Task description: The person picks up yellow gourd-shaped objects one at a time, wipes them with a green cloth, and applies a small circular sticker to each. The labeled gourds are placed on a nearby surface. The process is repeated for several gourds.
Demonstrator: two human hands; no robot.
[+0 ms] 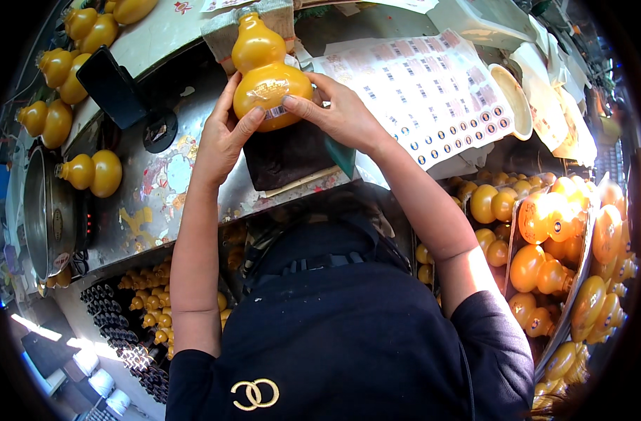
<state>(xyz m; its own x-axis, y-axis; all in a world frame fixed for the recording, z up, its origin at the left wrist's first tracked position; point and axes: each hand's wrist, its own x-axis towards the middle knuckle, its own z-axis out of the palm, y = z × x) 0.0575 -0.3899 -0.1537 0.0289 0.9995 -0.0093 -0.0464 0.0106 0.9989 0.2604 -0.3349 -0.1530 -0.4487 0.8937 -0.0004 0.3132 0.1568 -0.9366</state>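
Note:
A yellow gourd-shaped bottle lies tilted between my two hands, its narrow neck pointing away from me. My left hand grips the left side of its wide lower bulb, thumb on the front. On the other side, my right hand grips the same bulb, with its thumb pressed near a small white printed label. Beneath the bottle's base is a dark pad on the metal worktable. The bottle's neck end rests against or lies over a grey cloth-covered block; contact is unclear.
Right of my hands lie sticker sheets and a cream oval dish. A phone stands left, near another gourd bottle and a metal pan. Crated bottles fill the lower right; more bottles sit lower left.

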